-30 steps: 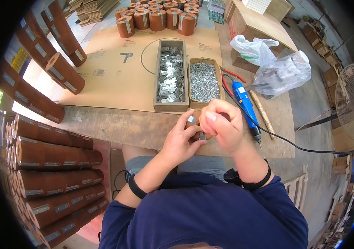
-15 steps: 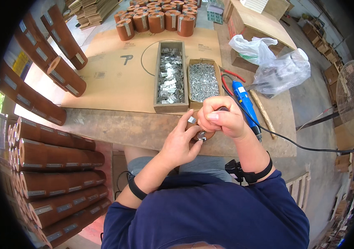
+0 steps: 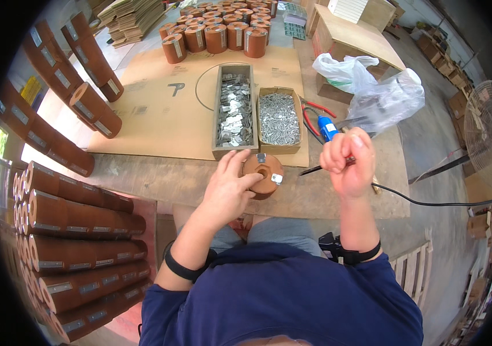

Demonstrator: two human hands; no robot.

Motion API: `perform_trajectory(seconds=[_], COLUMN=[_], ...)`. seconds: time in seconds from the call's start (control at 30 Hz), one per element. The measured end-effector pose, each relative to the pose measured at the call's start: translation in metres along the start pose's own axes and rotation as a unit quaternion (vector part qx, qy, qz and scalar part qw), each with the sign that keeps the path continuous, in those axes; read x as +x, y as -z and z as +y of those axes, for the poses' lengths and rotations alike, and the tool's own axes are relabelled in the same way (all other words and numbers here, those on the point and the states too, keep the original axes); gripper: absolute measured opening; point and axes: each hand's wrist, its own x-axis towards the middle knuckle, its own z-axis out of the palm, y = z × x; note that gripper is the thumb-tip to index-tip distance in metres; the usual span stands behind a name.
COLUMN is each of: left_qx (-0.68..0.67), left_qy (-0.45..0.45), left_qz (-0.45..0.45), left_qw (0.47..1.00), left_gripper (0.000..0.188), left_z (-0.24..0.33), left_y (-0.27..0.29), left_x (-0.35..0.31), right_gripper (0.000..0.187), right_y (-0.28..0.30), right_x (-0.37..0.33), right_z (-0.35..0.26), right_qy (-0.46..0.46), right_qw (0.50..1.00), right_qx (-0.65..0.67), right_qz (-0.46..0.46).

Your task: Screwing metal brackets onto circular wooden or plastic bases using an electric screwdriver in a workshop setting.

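Note:
On the near edge of the workbench, a short brown cylinder (image 3: 267,189) stands with a round hole in its top. Two small metal clips show on its rim, a bright one (image 3: 276,179) on the right and a darker one at the far side. My left hand (image 3: 226,187) grips the cylinder from the left, with its thumb near the hole. Raised to the right and apart from the cylinder, my right hand (image 3: 347,161) is closed around a slim dark tool (image 3: 310,170). The tool's tapered end points left; its exact kind is hidden by the fingers.
Beyond the cylinder stand a wooden tray (image 3: 217,127) of metal clips and a cardboard box (image 3: 299,130) of screws. Red-handled pliers (image 3: 321,108), a blue power tool (image 3: 327,128) with a black cable, and plastic bags (image 3: 387,104) lie right. Brown cylinders (image 3: 215,37) stand behind; more are stacked left.
My right hand has lifted away from the cylinder to the right with the dark tool, uncovering the cylinder's top. My left hand has shifted slightly left and stays on the cylinder.

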Motion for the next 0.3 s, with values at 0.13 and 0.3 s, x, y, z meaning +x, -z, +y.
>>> perform_trajectory(seconds=[0.13, 0.3], left_qx=[-0.125, -0.196], left_qy=[0.082, 0.013], left_qz=[0.009, 0.061], left_qw=[0.989, 0.979], left_gripper=[0.039, 0.040], left_z=[0.017, 0.004], left_y=[-0.004, -0.035], left_x=[-0.003, -0.001], right_gripper=[0.023, 0.022], right_y=[-0.005, -0.021], right_x=[-0.004, -0.010], right_z=[0.004, 0.020], right_qy=[-0.020, -0.043], right_qw=[0.999, 0.999], right_qx=[0.011, 0.024], right_qz=[0.026, 0.001])
